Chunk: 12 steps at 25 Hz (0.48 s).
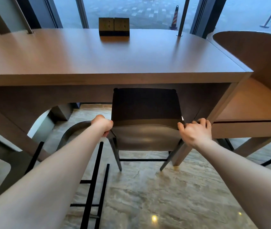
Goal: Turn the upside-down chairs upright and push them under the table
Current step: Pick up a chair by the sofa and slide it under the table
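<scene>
Currently: dark chair [145, 123] upright on stone floor [164, 195], seat partly under wooden table [108, 55]. Left hand [102, 123] fingers curled tight on backrest left edge; right hand [195, 129] fingers gripping right edge. Second chair [75, 129] just left. Socket box [114, 26] on tabletop.

There was one table [98, 55], three chairs [145, 113] [75, 129] [255, 104], two hands [102, 123] [195, 131], one socket box [114, 27], and one traffic cone [174, 18] outside.
</scene>
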{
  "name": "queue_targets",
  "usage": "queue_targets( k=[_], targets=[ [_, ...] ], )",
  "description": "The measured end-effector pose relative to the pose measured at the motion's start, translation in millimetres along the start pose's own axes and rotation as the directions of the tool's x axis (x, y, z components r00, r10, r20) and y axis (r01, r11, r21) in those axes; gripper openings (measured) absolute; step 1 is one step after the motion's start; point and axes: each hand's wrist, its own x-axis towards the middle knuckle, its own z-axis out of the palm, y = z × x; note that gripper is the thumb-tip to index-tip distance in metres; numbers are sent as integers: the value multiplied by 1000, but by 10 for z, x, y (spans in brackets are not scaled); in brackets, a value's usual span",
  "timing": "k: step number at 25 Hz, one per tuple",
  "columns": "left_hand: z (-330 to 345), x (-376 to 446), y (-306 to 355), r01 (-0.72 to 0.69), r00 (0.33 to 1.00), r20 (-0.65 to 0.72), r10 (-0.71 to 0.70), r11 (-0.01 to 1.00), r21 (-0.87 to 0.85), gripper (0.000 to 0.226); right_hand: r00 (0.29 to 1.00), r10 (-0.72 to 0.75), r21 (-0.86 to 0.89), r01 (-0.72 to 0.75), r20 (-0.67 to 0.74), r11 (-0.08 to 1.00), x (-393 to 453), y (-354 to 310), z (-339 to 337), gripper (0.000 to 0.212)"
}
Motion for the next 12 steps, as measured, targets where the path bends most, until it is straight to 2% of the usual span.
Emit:
queue_targets(
  k=[4, 6, 7, 9, 12],
  targets=[
    [-64, 206, 215, -17, 1000, -15, 18, 998, 63, 14, 993, -53, -20, 55, 109, 998, 348, 4, -151, 82],
    [-96, 326, 315, -18, 1000, -15, 20, 991, 129, 27, 976, -88, 87, 72, 198, 994, 504, 6, -245, 78],
    [-105, 381, 359, -11, 1000, -14, 13, 988, 152, 31, 961, -100, 136, 66, 259, 989, 573, 5, -302, 74],
    [-124, 485, 428, 10, 1000, -21, -6, 985, 174, 35, 937, -108, 78, 87, 333, 993, 694, -13, -356, 63],
    [-154, 603, 545, 55, 998, -7, -55, 989, 134, 37, 966, -57, -93, 83, 253, 992, 814, -106, -331, 31]
  ],
)
